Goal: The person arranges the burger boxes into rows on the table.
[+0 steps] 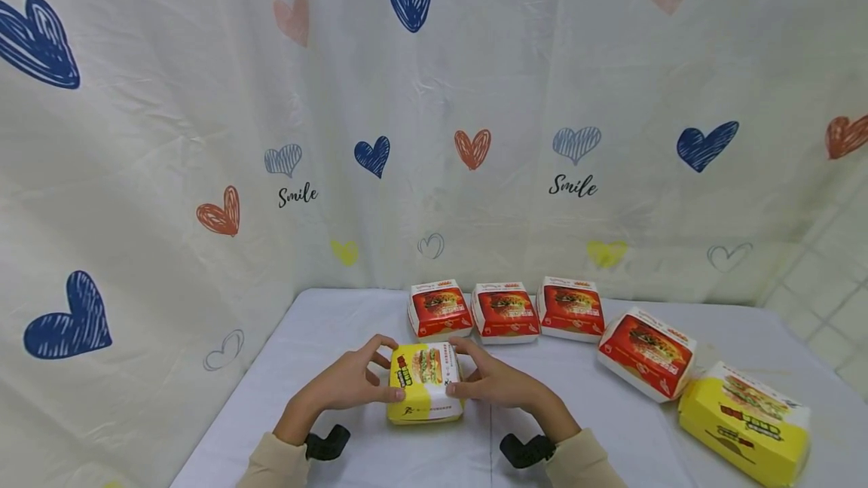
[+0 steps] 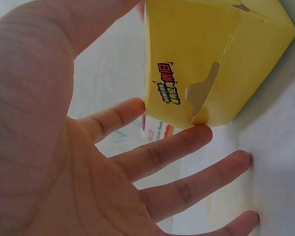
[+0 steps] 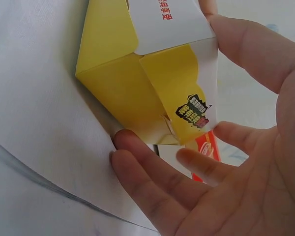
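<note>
A yellow and white burger box [image 1: 426,384] sits lid shut on the white table between my two hands. My left hand [image 1: 353,381] holds its left side, the thumb at the front corner and the index finger at the back corner. On the opposite side, my right hand [image 1: 498,379] grips it the same way, thumb in front and index finger behind. The box's yellow side [image 2: 191,54] with a tab slot faces the left palm. In the right wrist view, the lower fingers [image 3: 152,191] spread beside the box, close to the tabletop.
Three red burger boxes [image 1: 505,312] stand in a row along the back of the table [image 1: 325,322]. Another red box [image 1: 647,352] lies angled to the right, next to a larger yellow box [image 1: 746,424]. Behind hangs a white curtain [image 1: 488,81] printed with hearts.
</note>
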### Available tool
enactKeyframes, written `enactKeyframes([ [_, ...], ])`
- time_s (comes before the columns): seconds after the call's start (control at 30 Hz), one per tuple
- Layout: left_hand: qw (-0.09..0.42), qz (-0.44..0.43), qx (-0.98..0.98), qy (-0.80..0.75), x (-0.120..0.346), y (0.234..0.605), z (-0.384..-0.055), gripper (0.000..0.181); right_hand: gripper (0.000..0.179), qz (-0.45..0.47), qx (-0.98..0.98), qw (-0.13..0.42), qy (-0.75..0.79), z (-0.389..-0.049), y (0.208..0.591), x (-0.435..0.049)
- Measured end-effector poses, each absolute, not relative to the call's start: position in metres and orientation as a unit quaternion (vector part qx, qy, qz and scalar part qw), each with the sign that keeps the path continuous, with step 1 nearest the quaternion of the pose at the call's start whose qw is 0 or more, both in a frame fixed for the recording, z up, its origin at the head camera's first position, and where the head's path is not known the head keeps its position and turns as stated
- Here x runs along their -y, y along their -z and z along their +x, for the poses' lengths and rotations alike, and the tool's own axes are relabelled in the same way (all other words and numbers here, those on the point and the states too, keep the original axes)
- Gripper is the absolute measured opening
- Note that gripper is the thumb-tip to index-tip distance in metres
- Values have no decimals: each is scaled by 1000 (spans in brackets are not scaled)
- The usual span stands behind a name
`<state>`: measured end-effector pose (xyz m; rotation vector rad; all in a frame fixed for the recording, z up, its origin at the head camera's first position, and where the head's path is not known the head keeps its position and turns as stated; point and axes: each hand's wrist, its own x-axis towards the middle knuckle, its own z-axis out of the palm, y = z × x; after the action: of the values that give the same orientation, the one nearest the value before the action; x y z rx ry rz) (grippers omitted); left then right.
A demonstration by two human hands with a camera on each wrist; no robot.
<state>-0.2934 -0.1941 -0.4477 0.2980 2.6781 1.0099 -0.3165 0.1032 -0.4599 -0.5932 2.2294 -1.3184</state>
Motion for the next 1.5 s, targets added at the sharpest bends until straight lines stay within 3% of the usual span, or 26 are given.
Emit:
enactKeyframes([
  [0.9,144,114,-910,-372,198,448,-294,90,98,-226,-817,229,478,-317,464,-100],
  [1.5,152,134,-900,-387,202,447,-293,81,86,-217,-823,221,477,-312,461,-99],
])
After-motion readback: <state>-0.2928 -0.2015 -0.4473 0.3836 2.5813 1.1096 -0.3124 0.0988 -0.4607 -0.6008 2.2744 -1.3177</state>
